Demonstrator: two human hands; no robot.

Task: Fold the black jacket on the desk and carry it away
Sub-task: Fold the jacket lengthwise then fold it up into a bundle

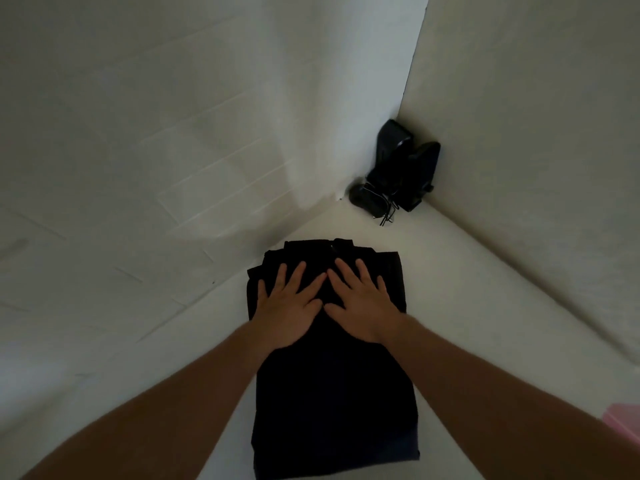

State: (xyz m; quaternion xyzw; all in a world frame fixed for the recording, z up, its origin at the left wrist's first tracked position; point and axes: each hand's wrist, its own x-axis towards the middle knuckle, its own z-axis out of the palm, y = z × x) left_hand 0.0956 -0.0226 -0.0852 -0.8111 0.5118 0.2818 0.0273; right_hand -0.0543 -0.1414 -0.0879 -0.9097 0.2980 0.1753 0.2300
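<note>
white tabletop (pixel 467 306) in a wall corner | black jacket (pixel 332 393) folded into a narrow stack at its middle | left hand (pixel 294 306) and right hand (pixel 363 303) flat on jacket's far end, fingers spread, side by side | dark devices with cords (pixel 398 171) beyond jacket, in corner

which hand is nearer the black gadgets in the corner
Right. The right hand lies flat on the black jacket, nearer the black gadgets in the corner; the left hand lies beside it, farther away.

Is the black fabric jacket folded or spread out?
Folded: the black fabric jacket lies as a narrow rectangle, both hands flat on it.
</note>
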